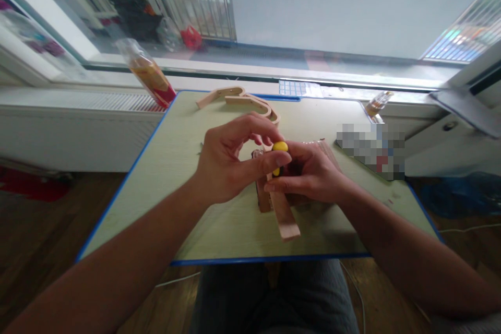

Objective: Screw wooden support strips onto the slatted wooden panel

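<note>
Yellow and black are showing between the fingertips of the left hand (238,162), whose thumb and forefinger are pinching a small knob (279,146). Close against it, the right hand (309,172) is gripping a pale strip (285,219) between thumb and fingers, so both hands are working together above the middle of the worktop (156,188). The strip's free end is pointing towards the near edge, and a brown packet (263,199) is lying beneath. I'm judging that pressing the knob squarely onto the strip, with the right thumb bracing right beside it, would be stopping any slipping or twisting.

Curled strips (250,101) are resting by the far edge. Beyond the far-left corner a bottle (151,75) is wearing a red and yellow label, its lettering too blurred for reading. No brand is showing legibly anywhere.
</note>
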A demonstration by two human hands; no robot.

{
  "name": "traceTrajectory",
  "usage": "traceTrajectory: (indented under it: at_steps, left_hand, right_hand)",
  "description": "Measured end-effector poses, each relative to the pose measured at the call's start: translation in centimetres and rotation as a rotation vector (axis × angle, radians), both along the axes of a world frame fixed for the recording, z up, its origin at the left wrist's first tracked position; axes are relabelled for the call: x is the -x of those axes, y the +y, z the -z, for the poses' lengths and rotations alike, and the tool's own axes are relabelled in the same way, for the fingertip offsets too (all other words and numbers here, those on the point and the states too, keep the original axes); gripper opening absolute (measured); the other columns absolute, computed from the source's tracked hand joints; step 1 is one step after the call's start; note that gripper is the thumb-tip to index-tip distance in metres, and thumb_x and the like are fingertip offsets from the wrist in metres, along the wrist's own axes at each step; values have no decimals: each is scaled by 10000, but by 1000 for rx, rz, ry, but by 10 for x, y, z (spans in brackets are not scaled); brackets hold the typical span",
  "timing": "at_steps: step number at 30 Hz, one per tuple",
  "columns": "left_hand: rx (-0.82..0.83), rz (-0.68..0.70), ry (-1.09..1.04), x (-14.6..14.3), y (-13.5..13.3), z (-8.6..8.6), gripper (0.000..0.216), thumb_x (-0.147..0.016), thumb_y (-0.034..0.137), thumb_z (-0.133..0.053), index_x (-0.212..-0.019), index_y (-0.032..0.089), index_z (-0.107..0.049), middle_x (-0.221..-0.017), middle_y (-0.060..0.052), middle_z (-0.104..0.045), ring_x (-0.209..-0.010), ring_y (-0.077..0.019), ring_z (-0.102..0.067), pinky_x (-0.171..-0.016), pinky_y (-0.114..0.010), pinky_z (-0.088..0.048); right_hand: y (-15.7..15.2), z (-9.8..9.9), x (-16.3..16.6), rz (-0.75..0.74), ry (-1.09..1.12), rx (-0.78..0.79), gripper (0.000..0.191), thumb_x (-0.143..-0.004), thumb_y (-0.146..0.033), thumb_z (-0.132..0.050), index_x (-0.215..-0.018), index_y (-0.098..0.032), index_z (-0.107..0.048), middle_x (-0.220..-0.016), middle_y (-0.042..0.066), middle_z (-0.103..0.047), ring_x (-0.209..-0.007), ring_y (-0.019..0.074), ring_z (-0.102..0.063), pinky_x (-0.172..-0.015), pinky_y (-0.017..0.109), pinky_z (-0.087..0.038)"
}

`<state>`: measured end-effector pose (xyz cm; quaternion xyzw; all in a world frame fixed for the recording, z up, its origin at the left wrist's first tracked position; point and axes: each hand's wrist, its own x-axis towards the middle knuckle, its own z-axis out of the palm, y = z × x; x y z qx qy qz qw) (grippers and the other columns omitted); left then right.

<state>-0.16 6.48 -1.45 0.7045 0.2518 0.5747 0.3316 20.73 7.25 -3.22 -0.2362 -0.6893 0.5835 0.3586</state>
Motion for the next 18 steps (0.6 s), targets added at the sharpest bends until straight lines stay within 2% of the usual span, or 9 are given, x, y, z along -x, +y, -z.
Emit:
traceTrajectory:
  at_steps: [5,12,18]
  left_hand:
    - [-6,25,11,0,-1,-3,207,-874,308,-928,-1071,288,-869,-1034,-51,-783,-922,-194,-697,-833,-369,-590]
    - [2,8,49,2,0,-2,182,-909,268,-841,-1081,293,-894,-1052,-59,-793,-942,-209,-711,-843,-377,-614]
    - [20,32,50,3,-3,-6,200,-939,251,-767,-1081,284,-903,-1066,-66,-795,-963,-224,-724,-858,-395,-618]
  right_hand:
    - [1,-2,-2,-24,4,34,279,-806,-261,-955,-955,-153,-746,-715,-77,-503,-626,81,-446,-528,216,-362]
    - [2,-10,-5,-74,22,60,193,-840,-277,-921,-933,-148,-811,-776,-18,-676,-686,107,-579,-611,231,-479]
    - [3,-3,-2,-77,49,83,264,-814,-283,-955,-918,-144,-756,-784,-20,-667,-677,100,-572,-587,218,-458]
